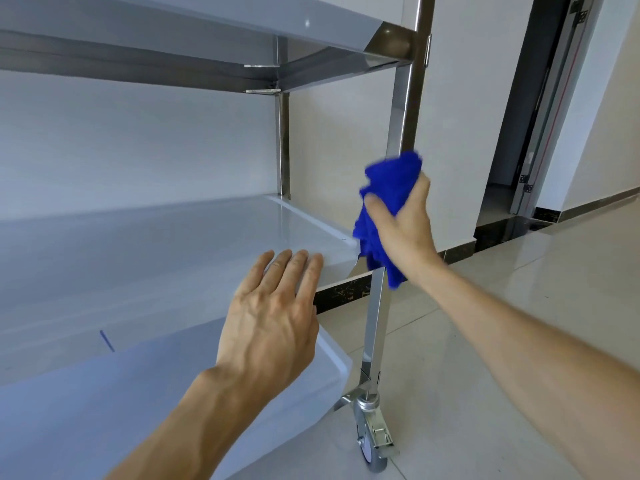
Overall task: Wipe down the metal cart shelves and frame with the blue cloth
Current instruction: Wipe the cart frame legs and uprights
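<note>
Nearest, the bottom shelf (104, 393) runs out to a corner over a caster (375, 441) on the tiled floor (485, 323). Just above, the left hand (273, 323) lies flat on the middle shelf (156, 244), fingers straight and together at its front edge, holding nothing; it looks to be steadying the cart, which would likely roll on those wheels. Beyond it, the right hand (401, 223) grips the bunched cloth (384, 202) against the front post (398, 126), thumb curled round the wad, a loose tail hanging below the wrist. The cloth is soft and light and will mould round the square post; best held balled in the palm as here. The polished steel looks slick. Farther up sits the top shelf (242, 15), then the wall (467, 98).
</note>
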Demonstrator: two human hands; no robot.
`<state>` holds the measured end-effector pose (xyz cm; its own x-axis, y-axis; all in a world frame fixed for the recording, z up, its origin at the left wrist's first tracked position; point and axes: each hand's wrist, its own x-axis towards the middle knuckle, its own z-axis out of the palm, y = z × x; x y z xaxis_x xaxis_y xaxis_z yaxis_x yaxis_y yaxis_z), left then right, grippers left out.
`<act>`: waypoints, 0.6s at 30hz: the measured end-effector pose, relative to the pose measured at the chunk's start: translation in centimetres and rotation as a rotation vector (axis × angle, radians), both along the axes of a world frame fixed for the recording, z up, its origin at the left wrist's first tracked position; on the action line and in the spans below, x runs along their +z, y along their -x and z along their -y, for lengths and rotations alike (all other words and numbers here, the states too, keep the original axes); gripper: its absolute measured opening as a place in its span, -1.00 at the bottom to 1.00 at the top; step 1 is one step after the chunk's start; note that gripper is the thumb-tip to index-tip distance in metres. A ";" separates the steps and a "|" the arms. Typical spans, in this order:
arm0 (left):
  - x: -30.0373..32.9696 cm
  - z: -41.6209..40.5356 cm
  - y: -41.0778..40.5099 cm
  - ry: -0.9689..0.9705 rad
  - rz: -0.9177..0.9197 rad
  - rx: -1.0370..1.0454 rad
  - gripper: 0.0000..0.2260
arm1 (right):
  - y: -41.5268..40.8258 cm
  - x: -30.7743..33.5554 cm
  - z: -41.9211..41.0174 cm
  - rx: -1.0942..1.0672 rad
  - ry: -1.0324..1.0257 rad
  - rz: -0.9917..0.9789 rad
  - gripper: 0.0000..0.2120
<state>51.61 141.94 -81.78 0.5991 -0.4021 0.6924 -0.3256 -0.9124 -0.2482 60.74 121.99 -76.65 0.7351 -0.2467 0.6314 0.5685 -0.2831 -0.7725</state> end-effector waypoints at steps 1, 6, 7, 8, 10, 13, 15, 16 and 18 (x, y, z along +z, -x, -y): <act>0.0 0.0 0.0 0.000 0.001 0.003 -0.47 | 0.1 -1.8 0.7 0.075 0.003 -0.068 -0.48; 0.0 0.0 0.0 -0.011 0.005 0.012 -0.48 | 0.0 -3.6 4.5 0.384 0.045 -0.304 -0.53; -0.1 0.0 0.0 -0.015 0.005 0.017 -0.47 | 0.0 -3.8 4.9 0.422 0.057 -0.322 -0.50; -0.2 0.0 0.0 -0.018 0.004 0.022 -0.47 | 0.1 -4.2 5.1 0.433 0.074 -0.337 -0.46; -0.3 0.1 0.0 -0.022 -0.002 0.036 -0.47 | 0.4 -5.4 5.1 0.421 0.090 -0.346 -0.40; -0.6 0.2 0.0 -0.028 -0.002 0.062 -0.46 | 0.6 -7.6 4.4 0.370 0.069 -0.312 -0.42; -0.7 0.3 -0.1 -0.037 -0.003 0.075 -0.44 | 0.7 -9.6 3.5 0.336 0.039 -0.279 -0.53; -0.7 0.3 -0.2 -0.041 -0.004 0.079 -0.44 | 0.8 -10.9 2.9 0.302 0.012 -0.289 -0.54; -0.8 0.2 -0.2 -0.047 -0.010 0.083 -0.44 | 1.1 -14.2 1.8 0.205 -0.037 -0.339 -0.54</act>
<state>51.79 141.71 -82.54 0.6383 -0.3828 0.6678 -0.2518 -0.9237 -0.2887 59.66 120.22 -90.83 0.9369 -0.0909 0.3376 0.3210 -0.1585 -0.9337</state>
